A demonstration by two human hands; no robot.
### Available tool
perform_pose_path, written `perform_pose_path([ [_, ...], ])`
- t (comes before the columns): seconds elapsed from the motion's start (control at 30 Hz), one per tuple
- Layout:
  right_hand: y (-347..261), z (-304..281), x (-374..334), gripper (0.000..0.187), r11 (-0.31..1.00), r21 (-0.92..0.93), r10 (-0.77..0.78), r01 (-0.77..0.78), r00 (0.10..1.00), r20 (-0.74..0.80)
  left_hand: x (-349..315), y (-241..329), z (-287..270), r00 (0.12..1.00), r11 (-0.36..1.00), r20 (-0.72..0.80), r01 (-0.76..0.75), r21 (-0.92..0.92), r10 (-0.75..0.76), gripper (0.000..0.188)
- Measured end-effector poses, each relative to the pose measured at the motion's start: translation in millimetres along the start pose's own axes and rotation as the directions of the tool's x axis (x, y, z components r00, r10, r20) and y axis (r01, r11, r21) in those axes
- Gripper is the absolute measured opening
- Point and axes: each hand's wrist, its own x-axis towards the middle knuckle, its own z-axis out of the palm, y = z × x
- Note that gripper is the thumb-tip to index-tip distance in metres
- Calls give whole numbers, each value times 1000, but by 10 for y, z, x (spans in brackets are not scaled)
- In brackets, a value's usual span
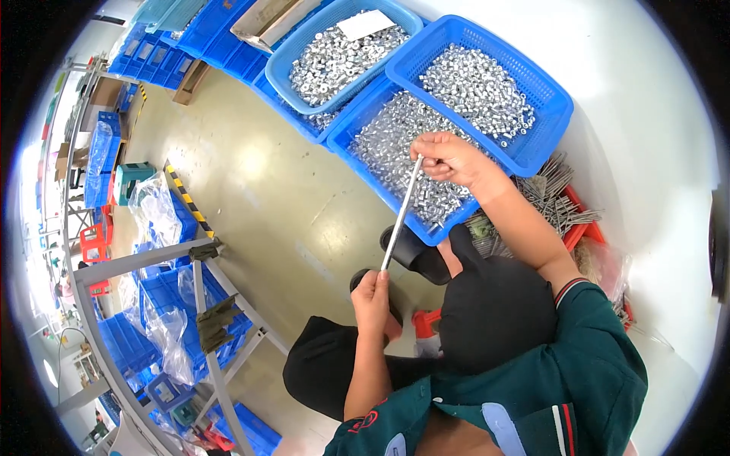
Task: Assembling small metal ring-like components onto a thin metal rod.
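A long thin silver metal rod slants between my two hands in front of my knees. The fingers of my left hand are closed round its lower end. My right hand pinches the upper end, thumb against fingers, above a blue plastic bin. That bin holds many small silver metal sleeves. I cannot make out whether any sleeves are threaded on the rod. A blue mesh basket of similar sleeves rests over the bin's far right side.
Beyond the bin, a light blue basket holds more metal pieces and a white card. Right of my knees, a red crate holds loose metal rods. A grey metal frame stands at left beside blue crates.
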Motion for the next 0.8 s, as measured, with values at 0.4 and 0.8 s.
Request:
perform_pose_path([
  [0.4,137,-78,47,33,915,388,53,-114,985,166,21,11,40,998,993,6,57,-104,-57,28],
  [0.8,196,68,86,34,847,521,74,-104,994,78,7,12,41,998,978,-4,62,-198,-64,28],
])
